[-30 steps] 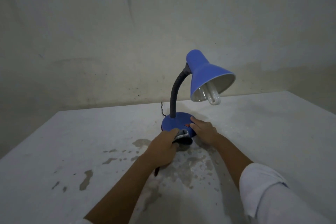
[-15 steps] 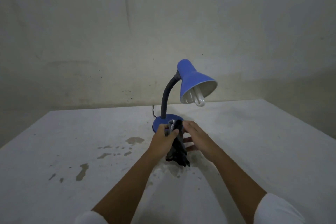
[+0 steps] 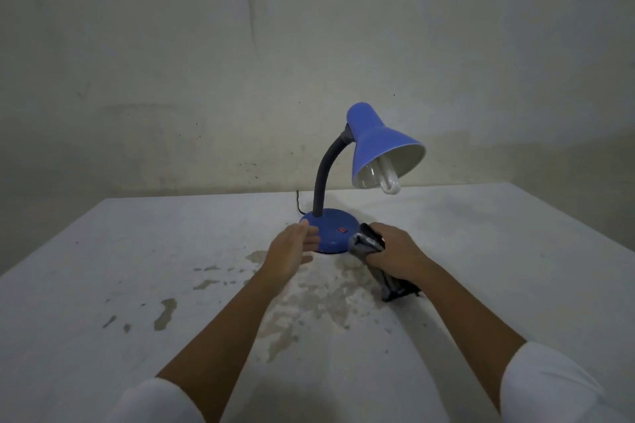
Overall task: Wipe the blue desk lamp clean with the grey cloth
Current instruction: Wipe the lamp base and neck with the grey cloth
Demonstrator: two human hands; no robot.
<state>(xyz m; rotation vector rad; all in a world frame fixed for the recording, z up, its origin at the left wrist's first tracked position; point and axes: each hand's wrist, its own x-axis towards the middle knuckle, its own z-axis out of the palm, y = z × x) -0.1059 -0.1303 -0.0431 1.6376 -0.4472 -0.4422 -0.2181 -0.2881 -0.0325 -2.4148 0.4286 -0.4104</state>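
Note:
The blue desk lamp (image 3: 378, 144) stands upright on the white table (image 3: 103, 268), with a black bendable neck, a round blue base (image 3: 335, 233) with a red switch, and a bulb showing in the shade. My left hand (image 3: 292, 251) is open at the base's left edge, its fingertips touching it. My right hand (image 3: 395, 256) grips the bunched grey cloth (image 3: 366, 242) against the base's right front edge. The tail of the cloth hangs out below my wrist onto the table.
The tabletop in front of the lamp has patches of worn, stained paint (image 3: 309, 302). A black cord (image 3: 299, 203) runs from the lamp base to the back edge. A bare wall (image 3: 240, 62) stands close behind the table.
The cloth has passed from my left hand to my right hand. My left hand has opened and moved to the base's left side; my right hand now presses the cloth at the right.

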